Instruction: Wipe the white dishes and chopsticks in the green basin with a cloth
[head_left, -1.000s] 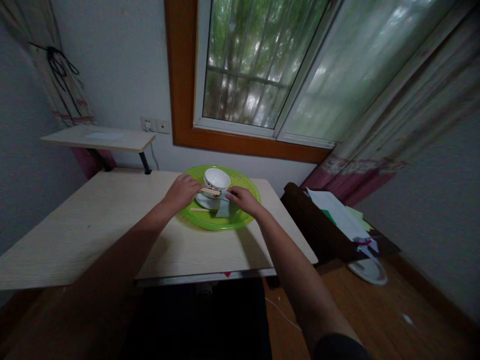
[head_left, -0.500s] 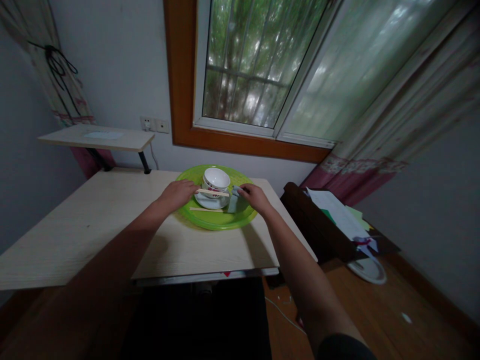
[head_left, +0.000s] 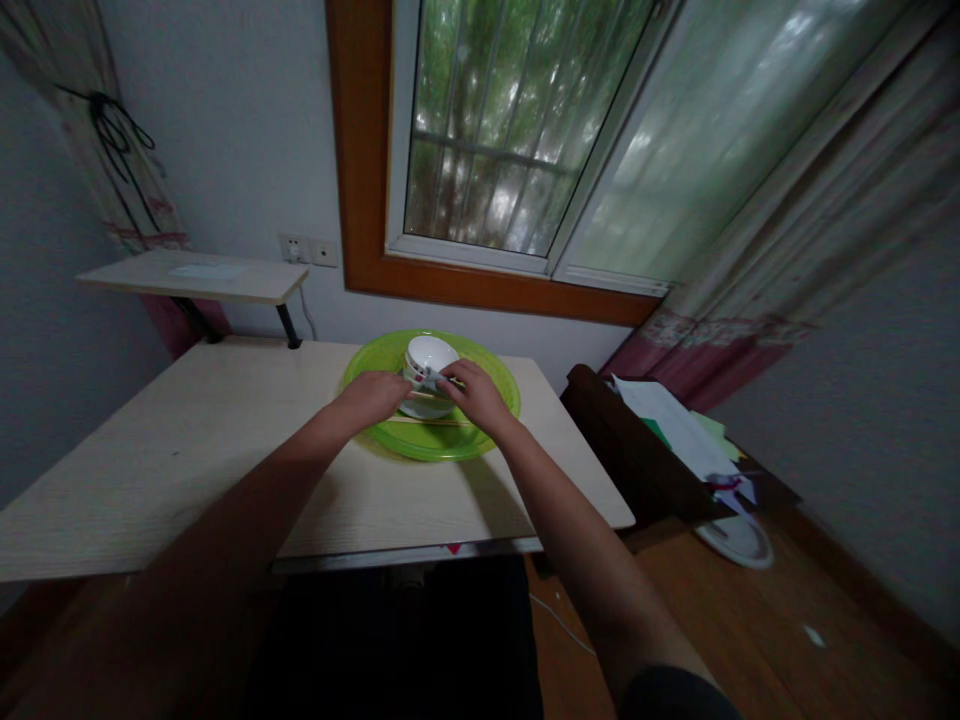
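A round green tray (head_left: 491, 375) sits at the far side of a pale wooden table (head_left: 225, 450). On it stand white bowls (head_left: 429, 355), stacked on a white plate. A single chopstick (head_left: 427, 421) lies on the tray in front of them. My left hand (head_left: 373, 396) is closed over the tray's left part, holding a chopstick whose end shows by the bowls. My right hand (head_left: 472, 394) is closed on a grey-blue cloth (head_left: 433, 378), pressed against that chopstick just in front of the bowls.
A small raised shelf (head_left: 195, 275) stands at the table's back left, under a wall socket (head_left: 307, 249). A window and curtains fill the wall behind. To the right, a dark low stand (head_left: 637, 450) holds papers, with a white plate (head_left: 739, 540) on the wooden floor.
My right hand has moved left from the tray's right side, bringing the cloth to the chopstick beside the bowls. My left hand has shifted slightly right toward it.
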